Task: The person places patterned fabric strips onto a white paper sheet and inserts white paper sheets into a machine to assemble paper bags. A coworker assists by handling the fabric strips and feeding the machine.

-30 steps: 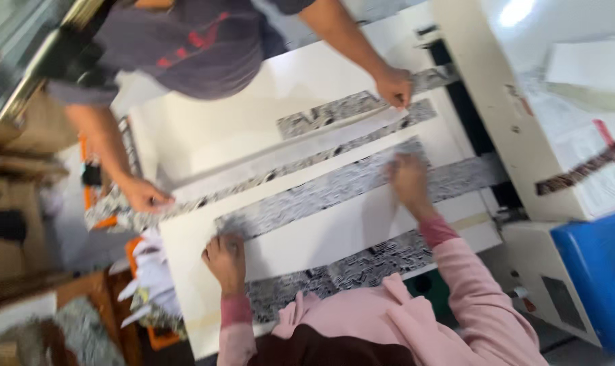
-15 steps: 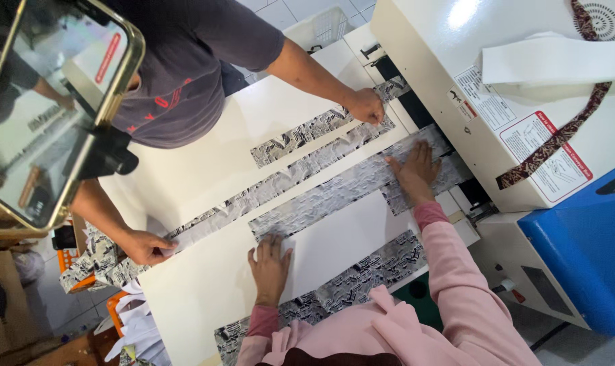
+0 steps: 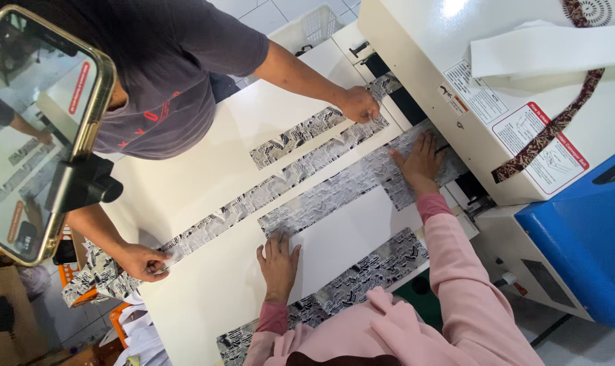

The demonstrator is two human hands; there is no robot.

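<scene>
A phone (image 3: 33, 132) on a mount fills the far left of the view, and below it a co-worker's hand (image 3: 143, 261) pinches the end of a long patterned fabric strip (image 3: 267, 193) lying across the white table (image 3: 199, 298). Next comes the person's left hand (image 3: 278, 256), pink-sleeved, laid flat with fingers spread and slightly apart — it presses the near end of a wider black-and-white patterned strip (image 3: 334, 193) and grips nothing. Another patterned strip (image 3: 372, 268) lies just beside it toward the table's near edge. Further right, the co-worker's other hand (image 3: 359, 105) is closed on a short strip's (image 3: 301, 135) end. The person's right hand (image 3: 421, 159) rests palm down, fingers splayed, on the far end of the wide strip — right at the slot of the white machine (image 3: 497, 74), beside a blue housing (image 3: 585, 237).
</scene>
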